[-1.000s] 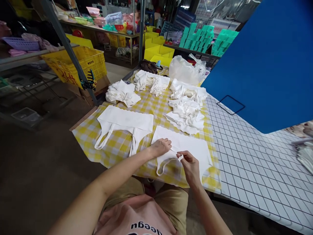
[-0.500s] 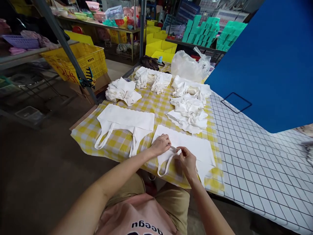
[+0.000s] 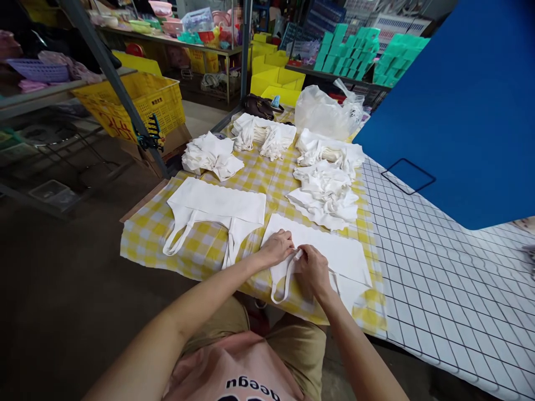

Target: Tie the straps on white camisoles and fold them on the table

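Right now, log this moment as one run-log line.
left hand: pinching bag handle | right hand: pinching same handle | white tote bag: flat on checked tablecloth

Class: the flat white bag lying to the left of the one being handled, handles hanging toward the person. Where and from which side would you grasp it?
Probably by the handle loops of the flat white bag, coming from the near table edge: they trail toward the person.
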`<state>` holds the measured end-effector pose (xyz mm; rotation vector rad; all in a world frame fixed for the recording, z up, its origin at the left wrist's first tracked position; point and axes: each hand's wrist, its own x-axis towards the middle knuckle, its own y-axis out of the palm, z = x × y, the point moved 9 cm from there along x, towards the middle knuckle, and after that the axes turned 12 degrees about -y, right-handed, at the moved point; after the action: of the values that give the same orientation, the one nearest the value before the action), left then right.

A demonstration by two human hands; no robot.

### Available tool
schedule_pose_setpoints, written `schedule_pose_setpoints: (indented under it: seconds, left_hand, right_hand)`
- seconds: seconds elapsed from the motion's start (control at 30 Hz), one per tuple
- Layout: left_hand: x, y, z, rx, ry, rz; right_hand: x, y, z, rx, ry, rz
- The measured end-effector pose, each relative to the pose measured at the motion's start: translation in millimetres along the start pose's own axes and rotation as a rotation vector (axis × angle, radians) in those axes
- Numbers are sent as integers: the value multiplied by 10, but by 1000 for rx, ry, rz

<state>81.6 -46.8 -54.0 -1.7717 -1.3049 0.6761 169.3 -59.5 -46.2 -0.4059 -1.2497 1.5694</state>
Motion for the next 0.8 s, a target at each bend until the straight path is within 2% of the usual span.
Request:
schedule_pose_setpoints:
  seconds: [0.13,0.27,0.37,0.47,0.53,0.6,0.67,0.8]
  left_hand:
    - [13,-3,-21,34,3,11]
    - [33,1,-2,55,-20,-10]
    - [27,11,9,24,-23,2]
    - [-16,1,7,-37,2,17]
    - [-58,-15,17,-76,16,25]
    - [-106,-24,26,-94,35,47]
    - [-154,-20,24,-91,62,81]
    - [-219,-10,31,-106,78,128]
  right_hand:
    - [56,25,87,-24,-64,44]
    - [110,34,145,71,-68,29]
    - [48,9,33,303,116,-56]
    - [-173,134,-91,788,430,-107]
    - [-341,233,-33,1151,587,-137]
    - [-491,243,83,1393,658,-190]
    - [-664,206,193,1474,679,-239]
    - [-1189,252,381,1390,720,-297]
